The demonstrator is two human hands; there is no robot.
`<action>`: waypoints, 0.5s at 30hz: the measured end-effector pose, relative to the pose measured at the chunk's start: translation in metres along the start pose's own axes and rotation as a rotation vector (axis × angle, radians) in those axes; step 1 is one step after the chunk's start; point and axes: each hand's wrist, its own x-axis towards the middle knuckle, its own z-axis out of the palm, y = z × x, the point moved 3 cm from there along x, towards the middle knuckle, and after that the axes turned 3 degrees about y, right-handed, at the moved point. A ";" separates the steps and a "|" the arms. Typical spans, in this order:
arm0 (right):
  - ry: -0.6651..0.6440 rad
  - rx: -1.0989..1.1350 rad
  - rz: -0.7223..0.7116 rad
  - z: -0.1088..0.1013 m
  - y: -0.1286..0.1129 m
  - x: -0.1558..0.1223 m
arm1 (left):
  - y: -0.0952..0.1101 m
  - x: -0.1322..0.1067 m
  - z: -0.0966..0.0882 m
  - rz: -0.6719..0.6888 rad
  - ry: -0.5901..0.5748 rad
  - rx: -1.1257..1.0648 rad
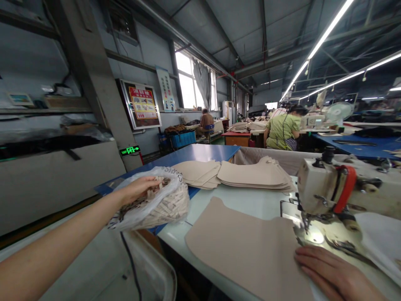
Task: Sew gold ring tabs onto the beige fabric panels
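Head view shows a beige panel (244, 246) on the pale tabletop (196, 209) by the sewing machine (318, 179), the right hand (335, 267) flat at its edge, fingers together; the left hand (142, 187) dips into a plastic bag (152, 214) of strips (171, 205), its grip unclear. Beyond: a blue table (206, 153), bright window (188, 77), seated co-worker (283, 131).

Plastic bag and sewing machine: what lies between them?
In the head view, a single beige panel lies between the plastic bag and the sewing machine, nearer the camera; farther back are a left stack and a right stack of panels.
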 end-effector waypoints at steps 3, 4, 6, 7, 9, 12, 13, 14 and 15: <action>0.005 -0.013 -0.008 -0.001 -0.001 0.001 | 0.000 0.001 0.001 -0.023 -0.035 -0.055; 0.007 -0.018 -0.013 -0.001 -0.001 0.001 | 0.000 0.001 0.001 -0.026 -0.031 -0.061; 0.006 -0.026 -0.015 -0.001 -0.001 0.002 | 0.001 0.002 0.000 -0.030 -0.010 -0.054; 0.006 -0.027 -0.011 -0.001 -0.001 0.002 | 0.001 0.002 0.000 -0.031 0.001 -0.042; -0.003 -0.018 -0.003 -0.001 -0.001 0.002 | 0.002 0.002 -0.002 -0.028 0.021 -0.011; -0.008 -0.004 0.000 -0.001 -0.002 0.002 | 0.006 0.002 -0.005 0.007 0.048 0.041; -0.004 -0.004 -0.003 -0.002 -0.003 0.002 | 0.009 0.002 -0.007 0.024 0.065 0.061; -0.002 -0.005 -0.003 -0.003 -0.003 0.002 | 0.012 0.003 -0.008 0.043 0.093 0.083; -0.003 -0.006 0.002 -0.003 -0.004 0.002 | 0.016 0.003 -0.010 0.064 0.130 0.108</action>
